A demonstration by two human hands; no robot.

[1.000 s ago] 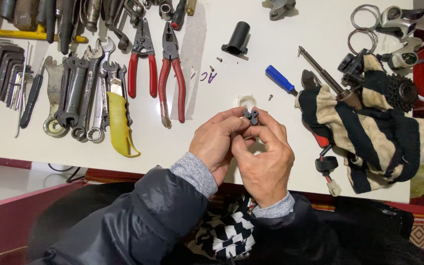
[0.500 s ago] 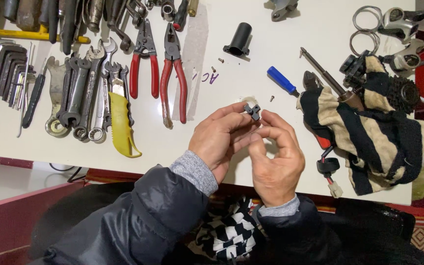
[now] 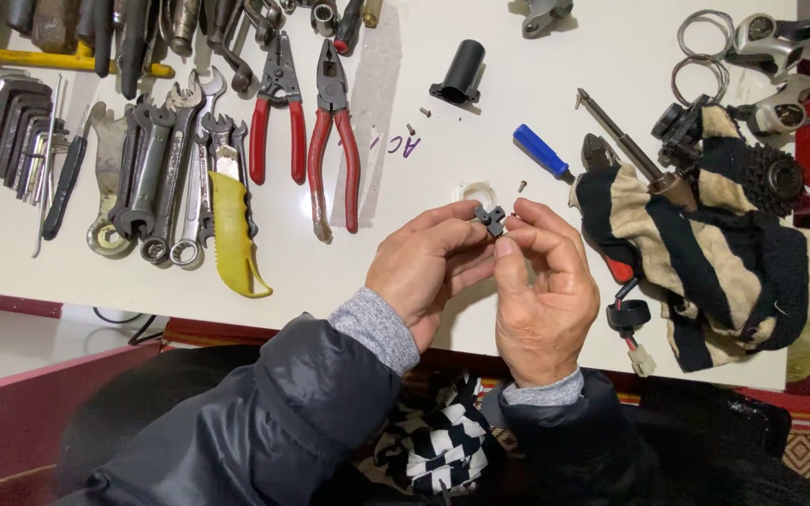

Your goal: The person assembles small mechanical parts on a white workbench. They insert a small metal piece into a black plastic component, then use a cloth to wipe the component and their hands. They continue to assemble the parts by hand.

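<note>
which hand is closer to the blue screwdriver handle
Right. The right hand sits just below the blue screwdriver handle; the left hand is farther off, lower left of it.

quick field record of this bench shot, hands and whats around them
left hand: pinches small dark part from the left
right hand: fingertips on the same part
surface: white table
left of hands: red-handled pliers, wrenches, yellow-handled tool
right of hands: striped cloth, blue-handled screwdriver
behind: black tube
</note>
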